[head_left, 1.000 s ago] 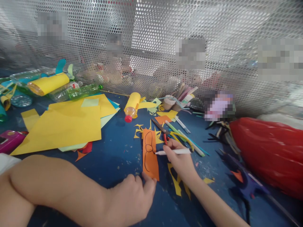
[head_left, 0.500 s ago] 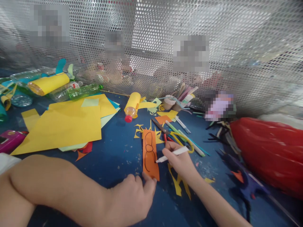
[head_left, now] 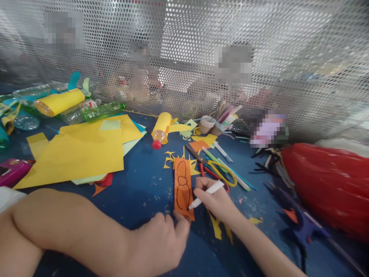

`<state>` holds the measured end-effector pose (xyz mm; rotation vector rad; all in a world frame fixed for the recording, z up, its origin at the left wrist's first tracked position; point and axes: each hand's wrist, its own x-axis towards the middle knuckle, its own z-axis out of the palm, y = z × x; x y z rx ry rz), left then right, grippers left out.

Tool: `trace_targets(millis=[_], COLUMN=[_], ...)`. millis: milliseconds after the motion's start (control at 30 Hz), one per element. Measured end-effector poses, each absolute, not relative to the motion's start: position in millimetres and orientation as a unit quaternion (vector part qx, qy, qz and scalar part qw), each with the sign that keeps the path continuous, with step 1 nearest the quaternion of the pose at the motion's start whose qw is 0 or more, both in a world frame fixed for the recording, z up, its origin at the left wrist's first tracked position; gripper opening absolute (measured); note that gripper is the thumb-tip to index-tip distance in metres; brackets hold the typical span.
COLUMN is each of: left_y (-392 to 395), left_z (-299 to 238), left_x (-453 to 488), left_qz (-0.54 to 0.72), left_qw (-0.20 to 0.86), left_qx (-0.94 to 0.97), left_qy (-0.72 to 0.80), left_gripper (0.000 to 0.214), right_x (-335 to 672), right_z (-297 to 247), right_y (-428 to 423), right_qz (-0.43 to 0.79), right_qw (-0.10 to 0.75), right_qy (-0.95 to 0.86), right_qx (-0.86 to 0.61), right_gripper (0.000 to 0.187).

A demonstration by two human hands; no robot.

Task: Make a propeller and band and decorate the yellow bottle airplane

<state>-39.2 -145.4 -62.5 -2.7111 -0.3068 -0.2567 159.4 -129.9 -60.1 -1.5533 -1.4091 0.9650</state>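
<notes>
Matt orange paper strip (head_left: 182, 187), glossy red plastic bag (head_left: 328, 184), perforated metal screen (head_left: 259, 57).

The left hand (head_left: 161, 246) and right hand (head_left: 220, 202) are bare, and so are the left forearm (head_left: 72, 227) and right forearm (head_left: 262, 252). A bit of white sleeve (head_left: 7, 196) shows at the left upper arm.

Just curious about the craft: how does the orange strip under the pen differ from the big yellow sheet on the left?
The orange strip is narrow and long; the yellow sheet is broad. The orange strip bears black drawn loops; the yellow sheet looks blank. The left hand pins the orange strip while the right hand puts a white marker to it; no hand touches the yellow sheet. Both lie flat.
</notes>
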Motion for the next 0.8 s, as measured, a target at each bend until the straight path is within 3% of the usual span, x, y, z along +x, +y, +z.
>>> trace_targets(millis=[633,800], left_y=[-146.4,-142.8], left_z=[-64.2,-60.6], left_x=[-38.7,-38.8], left_qz=[-0.108,-0.086], left_qw=[0.191,0.177], left_qx=[-0.969,-0.975], left_qy=[-0.115,-0.1], left_gripper=[0.034,0.037], right_x=[152.7,160.0], right_z=[-68.7,-70.4], right_y=[-131.2,-130.4], right_qz=[0.453,0.43], right_qw=[0.406,0.477], right_qy=[-0.502,-0.492], right_qx=[-0.614,-0.588], right_gripper=[0.026,0.029])
